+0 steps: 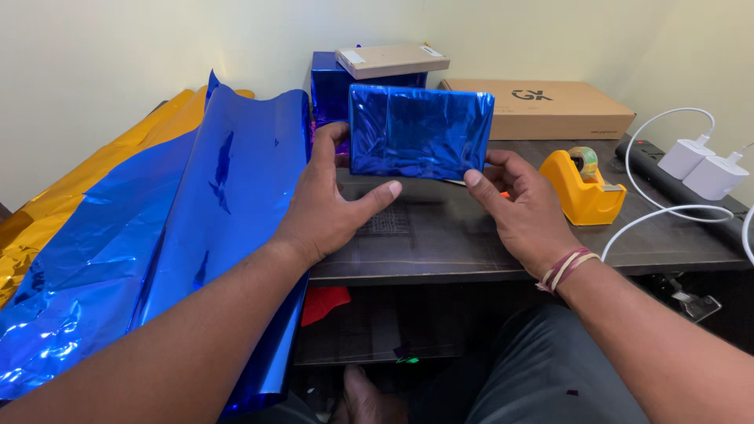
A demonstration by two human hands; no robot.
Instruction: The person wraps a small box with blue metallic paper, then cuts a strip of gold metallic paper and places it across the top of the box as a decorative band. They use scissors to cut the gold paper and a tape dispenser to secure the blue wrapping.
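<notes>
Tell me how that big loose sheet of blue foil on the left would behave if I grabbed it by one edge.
The blue foil sheet would probably flop and sag, since it already drapes over the desk edge. Its creases suggest it crumples easily. The glossy surface looks slippery.

This looks like a small home or office corner used for gift wrapping, set around a dark wooden desk [440,243] pushed against a plain cream wall [94,63]. Left of the desk lie shiny blue foil sheets [157,235] and gold foil sheets [47,212]. On the desk stand a yellow plastic tape dispenser [583,188], a flat brown cardboard box [542,110] and white plug-in chargers [699,166].
</notes>
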